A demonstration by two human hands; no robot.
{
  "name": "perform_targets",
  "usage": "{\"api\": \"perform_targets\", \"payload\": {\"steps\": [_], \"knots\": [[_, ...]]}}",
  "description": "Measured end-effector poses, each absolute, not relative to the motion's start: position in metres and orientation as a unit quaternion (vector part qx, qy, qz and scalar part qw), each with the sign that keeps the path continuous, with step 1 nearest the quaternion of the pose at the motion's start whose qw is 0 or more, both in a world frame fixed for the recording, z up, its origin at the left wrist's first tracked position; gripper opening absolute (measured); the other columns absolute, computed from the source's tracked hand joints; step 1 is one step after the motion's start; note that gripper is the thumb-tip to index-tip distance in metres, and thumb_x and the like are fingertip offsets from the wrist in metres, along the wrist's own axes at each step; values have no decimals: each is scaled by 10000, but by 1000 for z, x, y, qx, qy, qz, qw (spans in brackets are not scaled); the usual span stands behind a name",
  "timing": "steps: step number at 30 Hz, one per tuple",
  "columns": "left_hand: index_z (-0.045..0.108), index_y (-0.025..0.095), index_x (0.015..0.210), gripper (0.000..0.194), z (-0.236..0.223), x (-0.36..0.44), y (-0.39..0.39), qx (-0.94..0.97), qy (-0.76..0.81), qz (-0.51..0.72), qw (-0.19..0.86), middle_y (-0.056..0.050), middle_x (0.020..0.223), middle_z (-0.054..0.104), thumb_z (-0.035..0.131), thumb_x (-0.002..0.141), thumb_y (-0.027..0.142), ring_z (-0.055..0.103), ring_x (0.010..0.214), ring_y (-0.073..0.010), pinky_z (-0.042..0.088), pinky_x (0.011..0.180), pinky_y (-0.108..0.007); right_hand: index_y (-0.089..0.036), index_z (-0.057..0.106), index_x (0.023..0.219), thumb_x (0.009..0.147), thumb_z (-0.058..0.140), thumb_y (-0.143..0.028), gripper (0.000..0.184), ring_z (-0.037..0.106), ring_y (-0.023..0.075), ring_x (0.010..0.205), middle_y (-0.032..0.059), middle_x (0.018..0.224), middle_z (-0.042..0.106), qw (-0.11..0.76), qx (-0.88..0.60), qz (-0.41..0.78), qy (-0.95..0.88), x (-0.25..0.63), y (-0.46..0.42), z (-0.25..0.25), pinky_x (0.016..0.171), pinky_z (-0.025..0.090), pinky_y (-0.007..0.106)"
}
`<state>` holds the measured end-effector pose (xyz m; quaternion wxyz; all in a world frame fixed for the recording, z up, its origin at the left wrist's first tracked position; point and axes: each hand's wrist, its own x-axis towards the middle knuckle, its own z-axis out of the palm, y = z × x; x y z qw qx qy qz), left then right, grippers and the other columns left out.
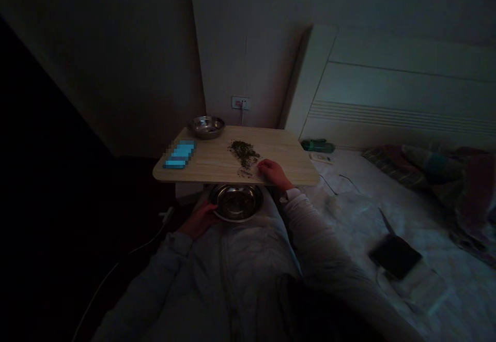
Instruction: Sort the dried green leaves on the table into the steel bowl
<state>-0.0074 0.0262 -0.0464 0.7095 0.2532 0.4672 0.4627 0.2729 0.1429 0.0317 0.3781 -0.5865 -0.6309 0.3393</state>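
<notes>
A small pile of dark green bits, perhaps beans or seeds (243,152), lies spread on a light wooden tabletop (209,161). At the near right end of the pile, my right hand (273,171) rests with its fingers pinched together; what they hold, if anything, is too small and dark to make out. On my lap, just under the table's front edge, sits a steel bowl (236,203) with some dark matter at its bottom. My left hand (201,220) grips this bowl by its left rim, thumb at the edge.
A second steel bowl (206,126) stands at the table's far left corner, with a lit phone (180,154) nearer me. To the right is a bed with a green bottle (318,145), glasses (337,183) and a dark flat object (395,255). A white cable (151,238) hangs at left.
</notes>
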Motion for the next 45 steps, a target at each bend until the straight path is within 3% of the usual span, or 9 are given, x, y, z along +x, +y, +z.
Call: {"api": "perform_targets", "payload": {"steps": [13,22,35,45], "knots": [[769,179,1111,364,-52,-10,29,261,445,466,719,-94,1055,857,844,756,155,815,1049,-333,661,912,-424,-213,745,822,840,660,-174,95,667,173,762,-19,721,753,375,-590,330,-635,273,143,33,801,520,281],[749,190,987,256,-50,-10,29,254,460,462,714,-78,979,847,858,756,168,815,1029,-321,669,932,-432,-206,748,847,849,640,-200,109,691,188,797,8,769,777,374,-586,337,-635,272,143,30,859,546,310],[741,211,1291,529,-44,-6,25,252,458,471,711,-100,1217,860,838,773,166,802,1183,-357,672,980,-471,-213,753,847,824,653,-246,108,636,160,729,-19,731,749,367,-578,336,-647,274,142,32,754,499,273],[761,185,1129,374,-51,-10,29,266,458,466,709,-108,1113,863,849,765,186,817,1095,-340,673,958,-456,-217,736,798,809,671,-247,72,603,146,688,-36,672,712,375,-577,340,-641,272,141,34,683,454,256]]}}
